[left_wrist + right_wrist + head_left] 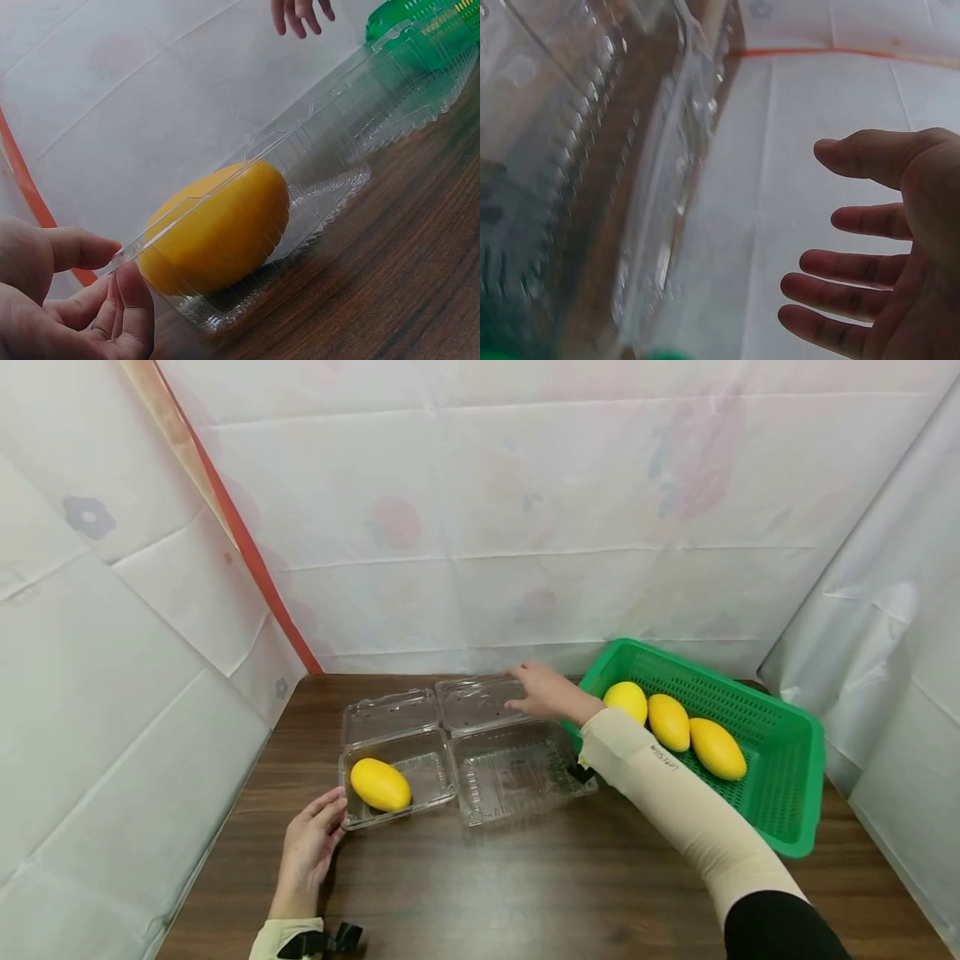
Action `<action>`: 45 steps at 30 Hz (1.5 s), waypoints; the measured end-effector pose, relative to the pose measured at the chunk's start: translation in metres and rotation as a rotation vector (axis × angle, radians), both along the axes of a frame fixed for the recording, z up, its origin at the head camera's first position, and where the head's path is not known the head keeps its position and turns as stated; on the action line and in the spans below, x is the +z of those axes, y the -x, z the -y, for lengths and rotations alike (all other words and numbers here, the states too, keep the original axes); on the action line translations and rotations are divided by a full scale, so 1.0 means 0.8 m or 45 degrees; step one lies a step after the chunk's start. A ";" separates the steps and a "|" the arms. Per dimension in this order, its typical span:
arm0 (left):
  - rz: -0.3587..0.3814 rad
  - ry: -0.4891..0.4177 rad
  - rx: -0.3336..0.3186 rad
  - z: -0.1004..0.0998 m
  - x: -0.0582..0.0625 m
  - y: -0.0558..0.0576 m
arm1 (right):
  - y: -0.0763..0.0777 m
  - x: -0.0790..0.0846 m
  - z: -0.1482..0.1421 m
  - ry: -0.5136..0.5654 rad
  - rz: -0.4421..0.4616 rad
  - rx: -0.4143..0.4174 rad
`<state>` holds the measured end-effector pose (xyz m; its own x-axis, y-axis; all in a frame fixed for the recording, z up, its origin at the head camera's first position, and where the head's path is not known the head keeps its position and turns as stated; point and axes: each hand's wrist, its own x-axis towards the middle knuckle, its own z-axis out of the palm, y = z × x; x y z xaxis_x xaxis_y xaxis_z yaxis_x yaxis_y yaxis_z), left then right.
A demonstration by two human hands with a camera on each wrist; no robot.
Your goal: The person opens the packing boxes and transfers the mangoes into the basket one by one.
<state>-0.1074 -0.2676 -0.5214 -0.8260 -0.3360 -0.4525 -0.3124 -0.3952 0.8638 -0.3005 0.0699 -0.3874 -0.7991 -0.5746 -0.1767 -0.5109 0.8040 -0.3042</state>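
Two clear plastic clamshell boxes lie side by side with lids folded back. One yellow mango rests in the left clamshell box. At that box's near left corner, my left hand pinches the rim between thumb and fingers, plain in the left wrist view beside the mango. My right hand is over the lid of the right clamshell box, which has no fruit in it. In the right wrist view the right hand has spread fingers and holds nothing.
A green perforated basket stands at the right, several yellow mangoes inside, partly covered by my right sleeve. The dark wooden table meets white sheeting at the back and sides.
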 end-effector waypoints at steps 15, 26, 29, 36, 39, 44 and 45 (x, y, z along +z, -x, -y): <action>-0.002 0.022 -0.016 0.000 0.000 0.000 | -0.030 -0.045 0.078 0.073 0.062 0.192; -0.010 0.025 -0.012 0.000 -0.001 0.004 | -0.053 -0.058 0.123 0.084 -0.013 0.333; -0.002 0.032 -0.020 0.002 -0.001 0.002 | -0.060 -0.061 0.135 0.092 0.008 0.338; 0.013 0.027 -0.014 0.001 -0.003 -0.002 | -0.079 -0.075 0.163 0.111 0.079 0.343; -0.006 0.021 -0.017 -0.001 -0.003 -0.001 | -0.083 -0.078 0.173 0.116 0.113 0.326; -0.006 0.006 -0.013 -0.003 -0.002 0.003 | -0.086 -0.085 0.187 0.095 0.147 0.305; -0.004 0.004 -0.011 -0.002 -0.003 0.003 | -0.086 -0.088 0.190 0.092 0.153 0.297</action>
<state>-0.1100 -0.2656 -0.5234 -0.8305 -0.3301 -0.4487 -0.3132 -0.3894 0.8662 -0.2315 -0.0818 -0.4578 -0.6192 -0.7554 -0.2144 -0.6365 0.6428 -0.4263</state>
